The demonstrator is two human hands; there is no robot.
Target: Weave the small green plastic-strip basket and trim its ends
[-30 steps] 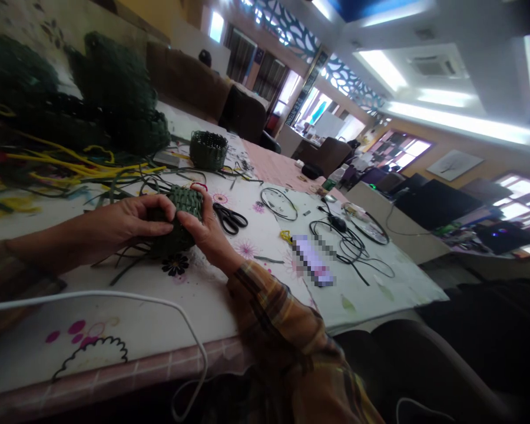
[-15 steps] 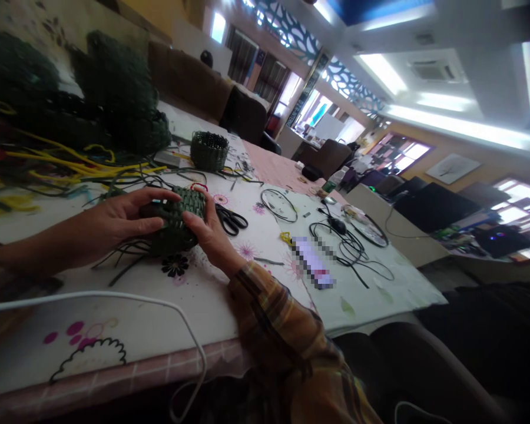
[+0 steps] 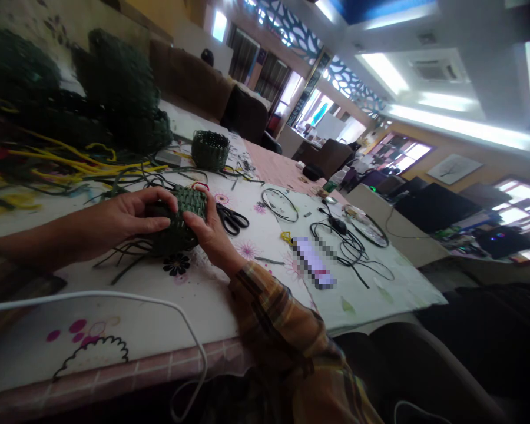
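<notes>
A small dark green woven basket (image 3: 189, 202) lies tilted on the flowered tablecloth, with loose green strips (image 3: 126, 259) trailing from it. My right hand (image 3: 212, 232) is wrapped around its right side, the thumb pressing on the weave. From the left, my left hand (image 3: 132, 215) grips the basket with curled fingers and the thumb near the index fingertip. Whether a single strip is pinched there is too dark to tell. A bit of red (image 3: 200, 185) shows at the basket's far edge. Black-handled scissors (image 3: 233, 219) lie just right of my right hand.
Another green woven basket (image 3: 210, 150) stands farther back. Larger dark green woven pieces (image 3: 119, 88) and yellow strips (image 3: 70, 159) crowd the left. A white cable (image 3: 159, 301) crosses the near table. Coiled black cord (image 3: 348, 247) and a pale purple item (image 3: 311, 259) lie right.
My left hand's fingers have curled in and moved slightly right against the basket. My right hand keeps its hold, and the view has shifted a little.
</notes>
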